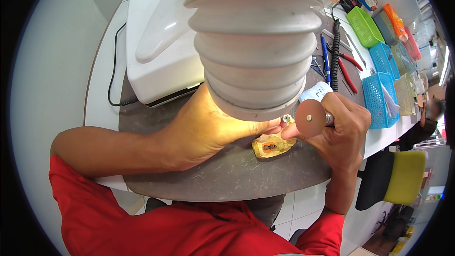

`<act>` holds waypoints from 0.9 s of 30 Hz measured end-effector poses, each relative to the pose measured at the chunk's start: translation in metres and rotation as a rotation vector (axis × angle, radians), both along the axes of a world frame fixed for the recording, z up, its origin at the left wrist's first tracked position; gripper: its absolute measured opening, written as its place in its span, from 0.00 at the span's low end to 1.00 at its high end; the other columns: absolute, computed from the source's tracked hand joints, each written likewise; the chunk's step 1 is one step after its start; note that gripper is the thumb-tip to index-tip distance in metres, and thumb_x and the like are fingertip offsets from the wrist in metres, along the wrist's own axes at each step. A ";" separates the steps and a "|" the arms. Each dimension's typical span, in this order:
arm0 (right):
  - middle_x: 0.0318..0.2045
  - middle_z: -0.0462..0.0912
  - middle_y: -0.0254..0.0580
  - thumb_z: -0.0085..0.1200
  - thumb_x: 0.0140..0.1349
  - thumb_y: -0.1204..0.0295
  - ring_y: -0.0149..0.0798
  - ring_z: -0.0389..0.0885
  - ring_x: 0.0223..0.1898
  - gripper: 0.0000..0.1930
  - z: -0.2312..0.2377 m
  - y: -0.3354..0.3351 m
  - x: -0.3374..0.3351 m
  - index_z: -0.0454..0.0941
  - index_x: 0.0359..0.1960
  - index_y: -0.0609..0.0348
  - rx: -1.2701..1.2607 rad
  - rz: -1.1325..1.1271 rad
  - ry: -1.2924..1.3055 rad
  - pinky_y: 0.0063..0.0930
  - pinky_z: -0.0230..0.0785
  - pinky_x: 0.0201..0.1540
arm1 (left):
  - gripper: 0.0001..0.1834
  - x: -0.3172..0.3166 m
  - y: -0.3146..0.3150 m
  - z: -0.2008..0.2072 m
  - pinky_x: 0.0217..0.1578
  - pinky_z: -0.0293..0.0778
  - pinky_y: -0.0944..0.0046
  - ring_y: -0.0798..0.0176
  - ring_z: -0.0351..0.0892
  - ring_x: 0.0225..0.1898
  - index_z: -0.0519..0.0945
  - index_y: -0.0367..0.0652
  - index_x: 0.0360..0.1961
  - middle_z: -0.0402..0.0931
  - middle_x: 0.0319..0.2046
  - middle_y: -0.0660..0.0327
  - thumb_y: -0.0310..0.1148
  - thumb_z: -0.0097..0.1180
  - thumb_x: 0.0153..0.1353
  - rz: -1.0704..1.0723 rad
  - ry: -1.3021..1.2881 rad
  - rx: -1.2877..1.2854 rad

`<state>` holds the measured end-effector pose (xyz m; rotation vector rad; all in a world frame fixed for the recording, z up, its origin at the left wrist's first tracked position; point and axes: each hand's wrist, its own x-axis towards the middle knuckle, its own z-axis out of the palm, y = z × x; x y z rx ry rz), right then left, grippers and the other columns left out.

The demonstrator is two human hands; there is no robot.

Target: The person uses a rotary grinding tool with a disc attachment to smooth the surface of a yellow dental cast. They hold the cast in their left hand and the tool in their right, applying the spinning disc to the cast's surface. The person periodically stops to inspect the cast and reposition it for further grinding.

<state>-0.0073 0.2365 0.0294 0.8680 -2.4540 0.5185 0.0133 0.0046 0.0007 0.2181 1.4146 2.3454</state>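
My left hand (208, 125) reaches under the hose mouth, its thumb and fingers pinched on a small silvery metal piece (286, 119), perhaps a dental crown. My right hand (343, 125) is closed round a rotary handpiece (329, 118), of which only the metal nose shows. On that nose sits a flat brown disc (310, 125) with a shiny screw at its centre, just right of the metal piece. Below the fingertips, a yellow dental model (274, 147) with an orange patch and dark metal parts lies on the dark mat (227, 180).
A wide white ribbed hose (256, 47) hangs over the work. Left of it stands a white machine (161, 76) with a black cable. Pliers (348, 76), a blue pen (325, 59) and a coiled cord (336, 52) lie at right. Beyond are blue baskets (380, 99) and a green basket (365, 26).
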 end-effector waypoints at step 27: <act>0.11 0.62 0.34 0.72 0.41 0.42 0.35 0.65 0.13 0.33 -0.001 0.001 -0.002 0.64 0.16 0.55 0.100 0.018 0.055 0.31 0.55 0.16 | 0.17 -0.001 0.001 0.003 0.48 0.78 0.68 0.69 0.82 0.46 0.78 0.33 0.51 0.83 0.44 0.60 0.24 0.66 0.62 -0.018 0.112 -0.042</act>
